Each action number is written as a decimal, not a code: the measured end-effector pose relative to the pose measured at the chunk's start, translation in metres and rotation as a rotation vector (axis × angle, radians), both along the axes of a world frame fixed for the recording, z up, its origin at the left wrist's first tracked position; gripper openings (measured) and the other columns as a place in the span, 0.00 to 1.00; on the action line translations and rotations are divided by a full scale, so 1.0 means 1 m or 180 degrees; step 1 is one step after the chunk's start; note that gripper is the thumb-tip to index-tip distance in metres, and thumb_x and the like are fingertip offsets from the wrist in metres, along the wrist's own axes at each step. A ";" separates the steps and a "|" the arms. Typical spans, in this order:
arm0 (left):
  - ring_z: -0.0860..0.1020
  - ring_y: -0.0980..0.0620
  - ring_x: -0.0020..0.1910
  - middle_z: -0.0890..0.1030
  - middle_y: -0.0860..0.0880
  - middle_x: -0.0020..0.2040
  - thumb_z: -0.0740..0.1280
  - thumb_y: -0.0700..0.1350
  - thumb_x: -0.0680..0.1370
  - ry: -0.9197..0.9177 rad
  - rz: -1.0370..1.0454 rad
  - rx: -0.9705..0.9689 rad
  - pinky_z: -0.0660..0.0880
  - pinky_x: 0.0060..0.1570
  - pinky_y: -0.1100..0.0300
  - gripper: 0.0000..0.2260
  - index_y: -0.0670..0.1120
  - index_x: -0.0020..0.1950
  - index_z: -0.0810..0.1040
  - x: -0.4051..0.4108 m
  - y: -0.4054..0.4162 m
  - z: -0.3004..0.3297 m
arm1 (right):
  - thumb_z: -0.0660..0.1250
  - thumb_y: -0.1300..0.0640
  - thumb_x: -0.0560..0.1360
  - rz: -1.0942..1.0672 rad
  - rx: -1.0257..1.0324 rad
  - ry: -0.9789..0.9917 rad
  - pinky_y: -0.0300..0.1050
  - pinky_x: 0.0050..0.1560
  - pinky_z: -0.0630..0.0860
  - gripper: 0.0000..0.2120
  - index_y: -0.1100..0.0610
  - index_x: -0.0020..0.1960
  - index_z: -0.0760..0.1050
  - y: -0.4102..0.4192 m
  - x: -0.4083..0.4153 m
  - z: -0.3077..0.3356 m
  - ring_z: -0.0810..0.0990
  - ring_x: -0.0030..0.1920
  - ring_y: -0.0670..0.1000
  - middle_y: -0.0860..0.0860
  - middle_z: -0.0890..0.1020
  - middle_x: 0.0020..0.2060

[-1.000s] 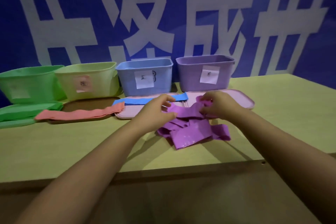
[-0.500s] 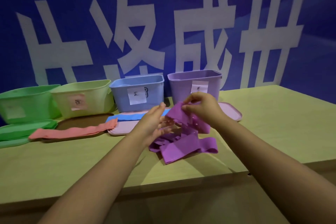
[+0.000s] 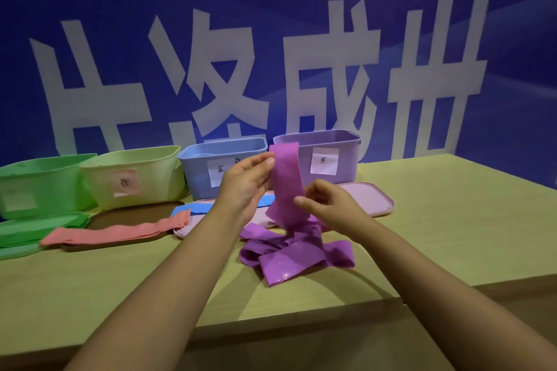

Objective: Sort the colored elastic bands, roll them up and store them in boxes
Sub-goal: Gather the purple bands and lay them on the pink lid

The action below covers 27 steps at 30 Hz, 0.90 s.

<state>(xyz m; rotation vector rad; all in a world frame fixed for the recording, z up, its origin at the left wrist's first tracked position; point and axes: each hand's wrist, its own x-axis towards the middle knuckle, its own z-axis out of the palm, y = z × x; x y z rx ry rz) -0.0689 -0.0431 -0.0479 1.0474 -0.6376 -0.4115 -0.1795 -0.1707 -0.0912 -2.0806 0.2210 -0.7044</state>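
Note:
A purple elastic band (image 3: pixel 286 178) hangs upright above the table, its lower part crumpled in a heap (image 3: pixel 297 253). My left hand (image 3: pixel 244 184) pinches its top end near the edge. My right hand (image 3: pixel 327 205) pinches the band lower down on its right side. Behind stand four boxes in a row: green (image 3: pixel 42 187), yellow (image 3: pixel 132 175), blue (image 3: pixel 199 169) and purple (image 3: pixel 343 147). A pink band (image 3: pixel 117 230) lies on a brown lid (image 3: pixel 132 215). A blue band (image 3: pixel 202 208) lies on a pink lid, and a green band (image 3: pixel 39 229) lies at the far left.
A pale pink lid (image 3: pixel 370 199) lies in front of the purple box. The table's front edge (image 3: pixel 301 313) runs below the purple heap. A blue wall with large white characters stands behind the boxes.
Both hands have lifted one end of the purple band up from the heap. The left hand now holds the top end and the right hand has slid lower along it.

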 end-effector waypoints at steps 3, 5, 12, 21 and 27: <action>0.78 0.52 0.41 0.80 0.49 0.42 0.67 0.33 0.75 -0.0724 0.0398 0.0350 0.78 0.40 0.62 0.08 0.46 0.43 0.78 -0.012 -0.001 0.003 | 0.63 0.46 0.77 0.0013 0.0284 -0.0211 0.39 0.48 0.74 0.11 0.53 0.51 0.76 0.008 0.001 0.014 0.79 0.48 0.46 0.48 0.81 0.46; 0.77 0.53 0.41 0.79 0.51 0.41 0.68 0.32 0.74 -0.1177 0.0628 0.0498 0.77 0.42 0.61 0.11 0.48 0.40 0.77 -0.019 0.000 0.006 | 0.61 0.46 0.77 0.0034 0.0624 -0.0437 0.43 0.54 0.75 0.11 0.51 0.53 0.76 0.014 0.004 0.029 0.79 0.51 0.49 0.50 0.82 0.49; 0.79 0.49 0.47 0.78 0.48 0.46 0.69 0.40 0.75 -0.1224 0.0765 0.0507 0.79 0.49 0.53 0.10 0.52 0.49 0.70 -0.025 0.009 0.016 | 0.65 0.56 0.77 -0.0060 0.0652 -0.0948 0.36 0.41 0.73 0.09 0.55 0.56 0.78 0.031 0.010 0.074 0.77 0.44 0.45 0.48 0.80 0.45; 0.80 0.50 0.48 0.82 0.47 0.46 0.67 0.40 0.77 -0.1711 0.0921 0.0254 0.79 0.44 0.60 0.06 0.51 0.46 0.79 -0.040 0.025 0.085 | 0.66 0.55 0.76 0.0162 0.0536 -0.1111 0.44 0.50 0.79 0.11 0.52 0.58 0.74 0.048 0.002 0.095 0.80 0.52 0.51 0.51 0.81 0.50; 0.81 0.52 0.47 0.83 0.50 0.44 0.66 0.44 0.77 -0.1680 0.1119 -0.0110 0.80 0.43 0.58 0.02 0.51 0.46 0.78 -0.066 0.049 0.104 | 0.68 0.61 0.74 0.0591 0.0787 -0.1051 0.40 0.46 0.80 0.13 0.53 0.57 0.75 0.074 -0.016 0.079 0.83 0.47 0.46 0.49 0.83 0.47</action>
